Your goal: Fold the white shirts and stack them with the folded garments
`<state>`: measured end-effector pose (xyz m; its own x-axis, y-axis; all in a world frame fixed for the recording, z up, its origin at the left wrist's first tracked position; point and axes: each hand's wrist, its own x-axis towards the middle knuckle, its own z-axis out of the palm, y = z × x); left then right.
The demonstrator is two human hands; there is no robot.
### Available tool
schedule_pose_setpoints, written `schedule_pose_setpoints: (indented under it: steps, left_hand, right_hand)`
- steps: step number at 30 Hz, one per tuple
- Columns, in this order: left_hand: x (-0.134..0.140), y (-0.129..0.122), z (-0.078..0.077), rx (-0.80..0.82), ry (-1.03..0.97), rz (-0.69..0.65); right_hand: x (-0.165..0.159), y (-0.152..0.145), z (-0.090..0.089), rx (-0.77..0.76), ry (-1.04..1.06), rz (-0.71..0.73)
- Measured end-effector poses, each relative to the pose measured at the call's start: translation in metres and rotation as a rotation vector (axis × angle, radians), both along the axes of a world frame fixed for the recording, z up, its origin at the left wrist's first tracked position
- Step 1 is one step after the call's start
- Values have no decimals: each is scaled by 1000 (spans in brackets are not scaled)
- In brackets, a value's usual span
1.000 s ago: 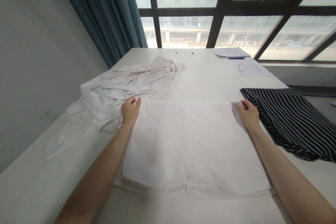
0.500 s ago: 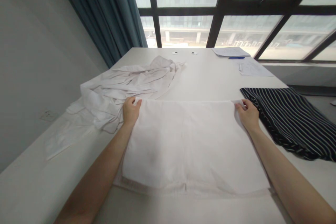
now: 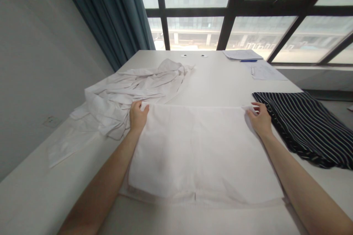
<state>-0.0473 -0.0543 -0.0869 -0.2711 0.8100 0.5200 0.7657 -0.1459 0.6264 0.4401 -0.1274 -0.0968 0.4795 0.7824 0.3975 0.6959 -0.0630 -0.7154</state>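
Observation:
A folded white garment (image 3: 204,150) lies flat on the white table in front of me, with a faint seam down its middle and its layers showing along the near edge. At its far left corner, my left hand (image 3: 138,116) is closed, pinching the fabric between thumb and fingers. My right hand (image 3: 259,118) rests at the far right corner; its thumb touches the cloth while the fingers are raised and slightly apart. A crumpled white cloth (image 3: 138,84) lies beyond and beside my left hand. To the right of my right hand is a black garment with white stripes (image 3: 311,125).
At the table's far right are sheets of paper (image 3: 241,54) and a blue pen (image 3: 248,60). Two small white-and-black discs sit near the far edge. A thin, clear plastic-like sheet (image 3: 68,147) lies at the left. Behind are a blue curtain (image 3: 116,14) and a window.
The fingers of my right hand have loosened and lifted a little from the far right corner. My left hand and the folded garment stay nearly where they were.

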Motion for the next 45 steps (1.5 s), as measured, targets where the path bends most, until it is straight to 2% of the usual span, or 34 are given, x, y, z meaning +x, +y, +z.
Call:
schedule_pose_setpoints:
  steps: [7,11,14,17,20,21,24,25,28,30,32,35,37,40,43,45]
  left_hand:
    - [1,0,0,7,19,9]
    - [1,0,-2,-15,-34,88]
    - [2,-2,-1,-23,-42,75]
    - [6,-8,7,46,94,-8]
    - [18,-16,21,30,367,-117]
    - [24,-20,26,-29,456,-184]
    - [53,-40,34,-284,633,-499]
    - [64,-49,34,-327,665,-600]
    - [99,-79,28,-313,763,-813]
    - [117,-94,22,-323,804,-880]
    - [127,-102,16,-330,834,-889]
    - [129,-104,11,-304,855,-882]
    - [127,-104,10,-281,865,-877]
    - [125,-104,10,-262,886,-856]
    - [125,-106,10,-246,915,-841]
    - [126,-107,10,-235,935,-836]
  right_hand:
    - [-1,1,0,8,4,-60]
    - [-2,1,2,0,6,-54]
    - [-2,0,2,-4,3,-40]
    - [-2,0,3,-10,3,-33]
    - [-2,0,3,-18,-8,-27]
    - [-2,0,2,-20,-17,-24]
    - [0,2,0,-13,-71,-1]
    - [1,2,-1,-6,-97,10]
    - [2,3,-5,20,-194,34]
    - [2,3,-6,22,-267,39]
    - [1,1,-2,13,-328,33]
    - [-5,-2,14,-16,-442,28]
    - [-14,-5,29,-40,-548,81]
    - [-42,-13,45,-82,-601,327]
    - [-80,-22,44,-164,-583,634]
    - [-103,-28,35,-231,-609,735]
